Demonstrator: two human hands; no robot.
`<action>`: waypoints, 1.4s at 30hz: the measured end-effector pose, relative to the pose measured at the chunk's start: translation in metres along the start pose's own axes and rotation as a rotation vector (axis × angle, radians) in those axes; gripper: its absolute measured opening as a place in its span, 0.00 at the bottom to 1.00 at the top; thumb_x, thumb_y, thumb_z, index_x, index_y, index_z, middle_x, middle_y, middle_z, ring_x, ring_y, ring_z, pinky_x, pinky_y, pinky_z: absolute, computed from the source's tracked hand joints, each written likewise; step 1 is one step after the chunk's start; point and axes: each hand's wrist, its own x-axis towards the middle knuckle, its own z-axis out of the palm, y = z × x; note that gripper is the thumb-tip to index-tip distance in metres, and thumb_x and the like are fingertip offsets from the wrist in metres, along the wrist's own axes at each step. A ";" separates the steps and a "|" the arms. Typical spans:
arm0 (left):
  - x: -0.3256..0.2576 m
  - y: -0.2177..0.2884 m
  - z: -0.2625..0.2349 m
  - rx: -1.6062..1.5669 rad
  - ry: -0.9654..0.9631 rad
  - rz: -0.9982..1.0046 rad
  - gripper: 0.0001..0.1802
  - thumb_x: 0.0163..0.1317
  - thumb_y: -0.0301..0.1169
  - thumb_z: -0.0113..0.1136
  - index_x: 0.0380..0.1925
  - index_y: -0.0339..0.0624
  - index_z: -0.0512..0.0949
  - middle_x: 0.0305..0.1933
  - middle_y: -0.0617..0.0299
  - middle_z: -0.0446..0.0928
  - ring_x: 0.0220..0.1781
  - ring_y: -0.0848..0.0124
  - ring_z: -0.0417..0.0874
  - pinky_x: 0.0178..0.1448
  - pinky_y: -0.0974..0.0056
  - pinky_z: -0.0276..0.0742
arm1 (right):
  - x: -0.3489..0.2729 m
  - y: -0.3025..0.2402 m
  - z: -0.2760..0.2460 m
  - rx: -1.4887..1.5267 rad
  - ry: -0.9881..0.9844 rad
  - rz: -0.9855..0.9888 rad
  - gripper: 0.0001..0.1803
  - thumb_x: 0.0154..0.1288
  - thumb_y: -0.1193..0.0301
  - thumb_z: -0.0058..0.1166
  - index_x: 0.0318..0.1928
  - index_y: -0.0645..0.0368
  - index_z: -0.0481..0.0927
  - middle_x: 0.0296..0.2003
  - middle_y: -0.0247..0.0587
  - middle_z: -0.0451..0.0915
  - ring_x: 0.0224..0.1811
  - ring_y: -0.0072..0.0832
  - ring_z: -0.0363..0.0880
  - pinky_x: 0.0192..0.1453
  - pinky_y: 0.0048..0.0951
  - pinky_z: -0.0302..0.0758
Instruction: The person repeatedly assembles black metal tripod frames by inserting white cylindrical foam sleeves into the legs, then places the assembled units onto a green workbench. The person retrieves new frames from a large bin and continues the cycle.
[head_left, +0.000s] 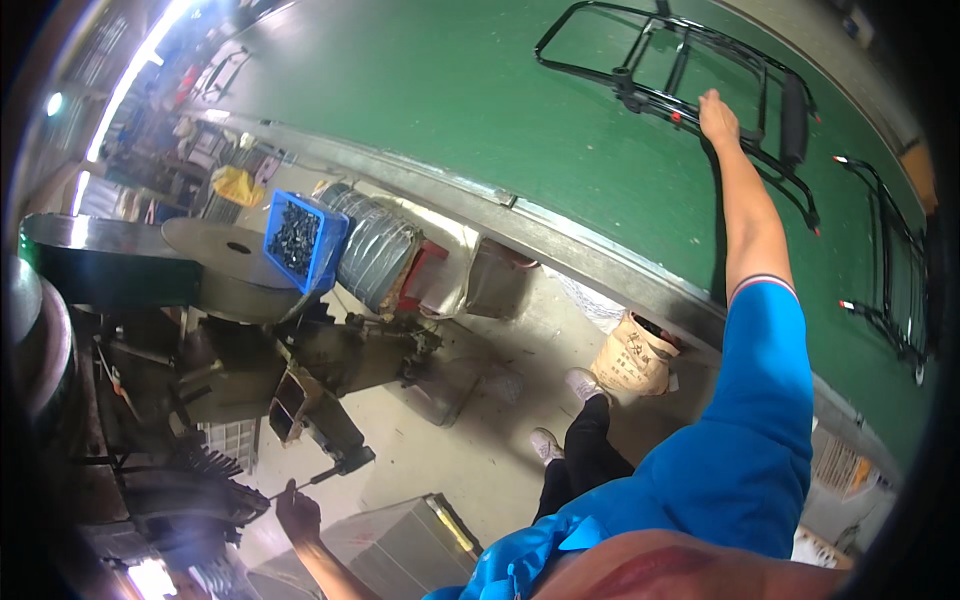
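In the head view, the right hand (718,120), at the end of an outstretched arm, has its fingers curled and appears to grip a bar of a black tubular metal frame (655,102). That frame lies on the green tabletop (480,130), a dark padded roller (793,118) at its right end; a second black frame (886,250) lies apart, farther right. The left hand (300,515) is low on the left beside a thin machine lever (345,465); whether its fingers close on it, I cannot tell. A blue bin (330,250) of small black parts (294,240) stands beyond the machinery. The step in hand looks like handling the frame one-handed; the next move, I judge, calls for a secure hold and clearance from the second frame.
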 end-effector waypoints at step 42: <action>0.077 0.005 -0.038 0.688 0.000 1.150 0.10 0.58 0.29 0.49 0.28 0.32 0.74 0.28 0.38 0.75 0.35 0.41 0.76 0.34 0.48 0.70 | -0.447 -0.363 -0.293 0.414 -1.458 -0.518 0.16 0.71 0.64 0.37 0.39 0.63 0.74 0.19 0.40 0.76 0.14 0.21 0.71 0.18 0.22 0.67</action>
